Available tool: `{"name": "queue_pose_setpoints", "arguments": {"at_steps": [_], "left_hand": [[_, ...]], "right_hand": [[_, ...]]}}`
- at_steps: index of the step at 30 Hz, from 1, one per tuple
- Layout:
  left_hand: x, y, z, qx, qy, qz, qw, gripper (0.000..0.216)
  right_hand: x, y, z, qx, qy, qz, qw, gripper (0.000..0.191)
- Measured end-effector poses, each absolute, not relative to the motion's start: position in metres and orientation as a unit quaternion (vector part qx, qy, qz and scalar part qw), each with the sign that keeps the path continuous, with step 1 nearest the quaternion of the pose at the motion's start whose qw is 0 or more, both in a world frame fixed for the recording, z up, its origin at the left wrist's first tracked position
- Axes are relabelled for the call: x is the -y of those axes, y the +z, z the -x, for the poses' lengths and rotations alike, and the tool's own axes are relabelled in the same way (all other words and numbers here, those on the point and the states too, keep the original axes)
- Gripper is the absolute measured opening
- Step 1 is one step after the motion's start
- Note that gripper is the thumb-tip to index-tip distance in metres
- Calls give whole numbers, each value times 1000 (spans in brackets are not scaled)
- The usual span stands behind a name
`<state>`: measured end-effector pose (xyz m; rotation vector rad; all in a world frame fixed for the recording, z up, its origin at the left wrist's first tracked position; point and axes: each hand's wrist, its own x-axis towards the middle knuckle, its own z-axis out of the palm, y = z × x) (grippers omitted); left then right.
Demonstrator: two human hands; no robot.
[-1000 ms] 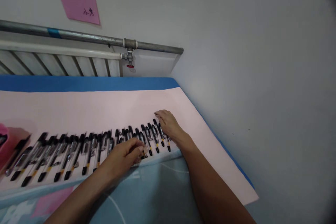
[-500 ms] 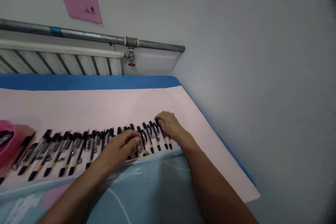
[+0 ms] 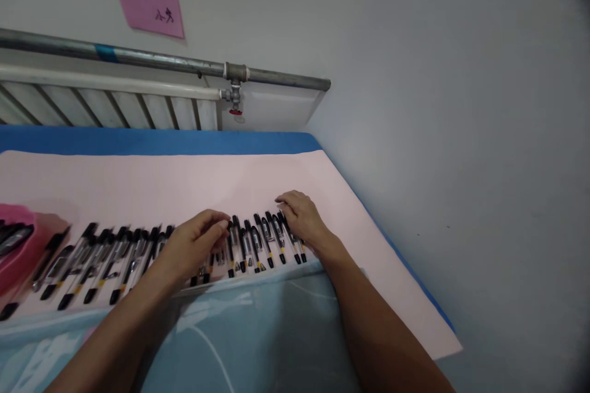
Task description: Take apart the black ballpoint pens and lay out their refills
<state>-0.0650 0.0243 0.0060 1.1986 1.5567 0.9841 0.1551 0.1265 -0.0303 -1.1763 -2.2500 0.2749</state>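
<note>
One flat blue surface (image 3: 152,141), mostly under a big pale-pink sheet (image 3: 207,181). Rounded pink tub (image 3: 27,263), far left. Bare left hand (image 3: 196,242), thumb and fingertips close, bare right hand (image 3: 302,216) curled; can't tell if gripping anything, tbh. Slim black-and-clear plastic pens (image 3: 264,241) lined up on the sheet, tub to right hand, left hand mid-row.
</note>
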Motion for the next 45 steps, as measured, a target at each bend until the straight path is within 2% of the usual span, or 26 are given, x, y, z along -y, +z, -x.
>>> {"name": "queue_pose_setpoints", "arguments": {"at_steps": [4, 7, 16, 20, 25, 26, 29, 32, 36, 45], "left_hand": [[-25, 5, 68, -644, 404, -484, 433, 32], [-27, 0, 71, -641, 413, -488, 425, 31], [-28, 15, 93, -615, 540, -446, 363, 29], [-8, 19, 106, -623, 540, -450, 343, 29], [27, 10, 135, -684, 426, -518, 289, 32], [31, 7, 140, -700, 410, -524, 261, 33], [36, 2, 151, -740, 397, -516, 169, 32], [33, -3, 159, -747, 415, -498, 148, 31], [28, -10, 172, -734, 450, -481, 167, 29], [24, -11, 188, -722, 481, -467, 168, 26]], "right_hand": [[-130, -26, -171, 775, 103, 474, 406, 22], [-131, -20, -185, 724, 91, 511, 454, 21], [-120, -14, -189, 680, 82, 529, 501, 21], [-114, -15, -185, 695, 83, 516, 494, 22], [-97, 8, -156, 751, 99, 494, 427, 22], [-93, 15, -145, 776, 108, 481, 393, 22], [-86, 29, -106, 868, 83, 458, 175, 33], [-87, 23, -73, 876, 64, 466, 106, 32], [-91, 1, -52, 880, 42, 468, 62, 27], [-95, -16, -42, 898, 42, 435, 51, 32]]}}
